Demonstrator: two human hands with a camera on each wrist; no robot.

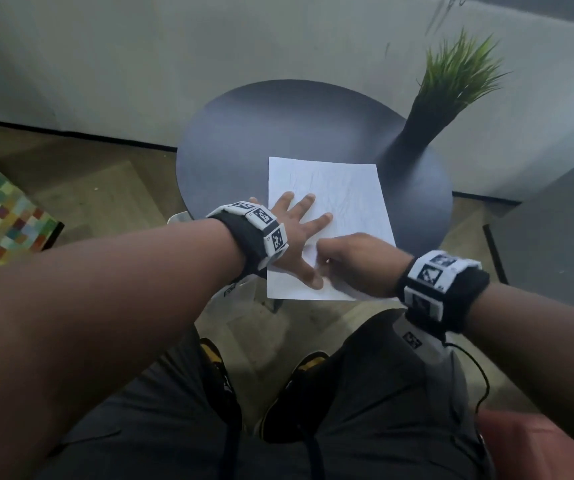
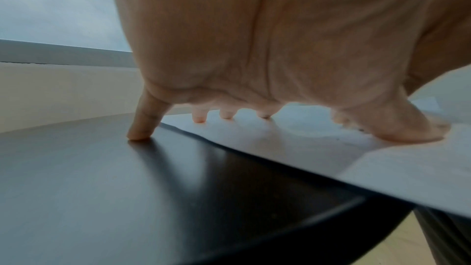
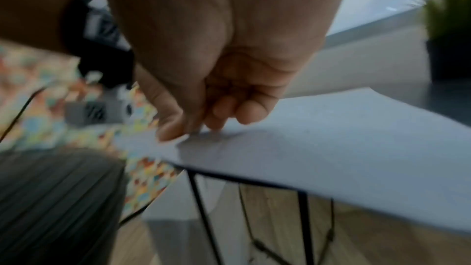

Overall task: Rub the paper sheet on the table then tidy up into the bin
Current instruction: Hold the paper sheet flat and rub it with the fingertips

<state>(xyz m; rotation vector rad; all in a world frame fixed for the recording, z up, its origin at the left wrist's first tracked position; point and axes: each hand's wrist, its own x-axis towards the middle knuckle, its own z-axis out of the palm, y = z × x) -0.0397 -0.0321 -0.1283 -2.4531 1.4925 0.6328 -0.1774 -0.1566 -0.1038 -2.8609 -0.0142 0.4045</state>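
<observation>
Head view showed the left hand [image 1: 292, 233], fingers splayed, pinning the paper sheet [image 1: 344, 192] at the tabletop's near edge while the right hand [image 1: 354, 261], fingers curled, rubbed it, binning apparently not begun.

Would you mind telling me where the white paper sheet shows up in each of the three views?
Head: paper sheet at centre, on the round table, under both hands.
Left wrist: paper sheet runs across the right side, under the left hand.
Right wrist: paper sheet spans centre-right.
Shared landmark: the dark table edge under the sheet.
</observation>
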